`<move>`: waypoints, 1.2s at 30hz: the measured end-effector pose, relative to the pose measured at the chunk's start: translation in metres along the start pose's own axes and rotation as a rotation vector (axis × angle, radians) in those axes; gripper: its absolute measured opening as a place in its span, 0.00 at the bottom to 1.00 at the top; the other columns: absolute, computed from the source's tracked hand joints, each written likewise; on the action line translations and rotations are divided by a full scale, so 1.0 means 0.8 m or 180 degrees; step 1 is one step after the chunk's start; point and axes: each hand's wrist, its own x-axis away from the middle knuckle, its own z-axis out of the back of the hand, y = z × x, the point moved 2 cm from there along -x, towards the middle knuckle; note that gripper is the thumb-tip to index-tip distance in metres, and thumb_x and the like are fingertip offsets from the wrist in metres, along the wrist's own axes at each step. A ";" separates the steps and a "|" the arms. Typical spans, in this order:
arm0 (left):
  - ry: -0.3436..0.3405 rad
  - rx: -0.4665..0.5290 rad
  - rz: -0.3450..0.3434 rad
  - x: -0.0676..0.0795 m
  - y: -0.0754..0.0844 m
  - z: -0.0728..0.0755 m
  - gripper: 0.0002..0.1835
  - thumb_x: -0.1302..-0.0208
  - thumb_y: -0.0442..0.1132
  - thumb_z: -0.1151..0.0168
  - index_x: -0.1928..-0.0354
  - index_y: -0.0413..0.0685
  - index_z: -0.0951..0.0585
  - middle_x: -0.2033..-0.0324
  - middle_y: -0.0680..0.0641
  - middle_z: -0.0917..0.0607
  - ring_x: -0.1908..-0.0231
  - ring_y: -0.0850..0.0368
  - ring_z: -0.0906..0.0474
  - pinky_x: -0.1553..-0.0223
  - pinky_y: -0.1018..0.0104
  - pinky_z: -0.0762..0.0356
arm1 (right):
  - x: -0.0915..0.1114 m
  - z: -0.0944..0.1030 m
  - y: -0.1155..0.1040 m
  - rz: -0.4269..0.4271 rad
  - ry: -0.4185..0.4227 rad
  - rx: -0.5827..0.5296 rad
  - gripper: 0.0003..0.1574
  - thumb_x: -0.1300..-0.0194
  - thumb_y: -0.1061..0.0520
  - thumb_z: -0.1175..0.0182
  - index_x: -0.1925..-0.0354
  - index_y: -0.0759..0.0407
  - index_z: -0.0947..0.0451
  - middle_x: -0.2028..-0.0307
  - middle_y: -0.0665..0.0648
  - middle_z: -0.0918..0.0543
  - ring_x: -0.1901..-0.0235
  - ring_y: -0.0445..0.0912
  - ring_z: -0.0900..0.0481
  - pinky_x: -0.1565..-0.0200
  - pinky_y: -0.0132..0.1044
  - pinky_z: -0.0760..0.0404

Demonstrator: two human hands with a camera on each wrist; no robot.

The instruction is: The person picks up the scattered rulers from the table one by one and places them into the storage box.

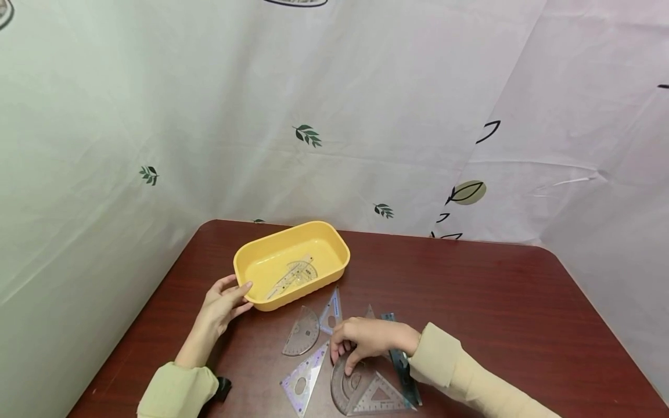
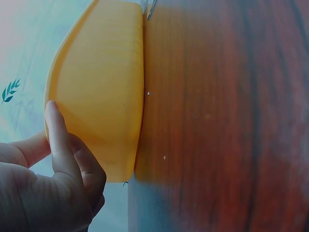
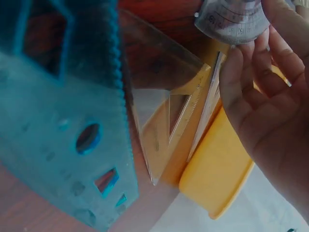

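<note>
At the near left corner of a yellow plastic tray [image 1: 334, 273], my left hand [image 1: 222, 305] grips the rim, thumb on the inside edge and fingers along the outer wall. A clear ruler [image 1: 282, 284] and a small clear protractor [image 1: 308, 270] lie in the tray. My right hand [image 1: 366, 337] pinches a large clear protractor [image 3: 234, 21] at its curved edge, over the other drawing tools. Overlapping it in the head view is a clear set square [image 1: 384, 400]. A teal stencil ruler [image 1: 410, 380] lies under the right wrist.
Left of the right hand are another protractor [image 1: 303, 334], a purple-tinted set square [image 1: 305, 377] and a blue-tinted set square [image 1: 331, 310]. A clear set square [image 3: 164, 96] lies beside the teal ruler. A patterned cloth [image 1: 366, 116] hangs behind the brown table [image 1: 470, 302].
</note>
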 end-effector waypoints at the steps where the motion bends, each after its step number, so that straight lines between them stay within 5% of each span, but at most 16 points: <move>1: -0.0001 0.0002 0.0001 0.000 0.000 0.000 0.43 0.35 0.39 0.38 0.27 0.42 0.54 0.60 0.53 0.26 0.71 0.68 0.22 0.66 0.75 0.16 | -0.001 0.001 0.000 0.0032 -0.0016 -0.0077 0.11 0.47 0.53 0.29 0.63 0.51 0.19 0.68 0.47 0.21 0.70 0.29 0.31 0.66 0.16 0.27; 10: 0.0007 0.0025 -0.0002 0.000 0.000 0.000 0.43 0.36 0.38 0.37 0.27 0.42 0.53 0.64 0.56 0.24 0.72 0.67 0.21 0.66 0.74 0.16 | -0.003 0.006 0.007 0.0044 -0.0211 -0.0685 0.07 0.41 0.58 0.34 0.63 0.57 0.19 0.69 0.52 0.15 0.71 0.25 0.25 0.66 0.20 0.20; 20: 0.0016 0.0022 -0.0013 0.000 0.000 0.000 0.43 0.36 0.38 0.37 0.27 0.42 0.53 0.63 0.55 0.24 0.72 0.67 0.21 0.66 0.74 0.15 | -0.003 0.009 0.015 -0.0203 -0.0188 -0.1623 0.06 0.38 0.64 0.37 0.61 0.63 0.20 0.72 0.61 0.16 0.78 0.33 0.22 0.74 0.27 0.17; 36: -0.0006 -0.0004 -0.0018 -0.001 0.000 0.001 0.43 0.36 0.37 0.37 0.27 0.41 0.53 0.61 0.54 0.26 0.72 0.67 0.22 0.66 0.74 0.15 | -0.016 0.037 0.009 -0.0552 0.0168 -0.1591 0.04 0.39 0.65 0.36 0.63 0.61 0.20 0.72 0.54 0.15 0.78 0.37 0.21 0.75 0.30 0.17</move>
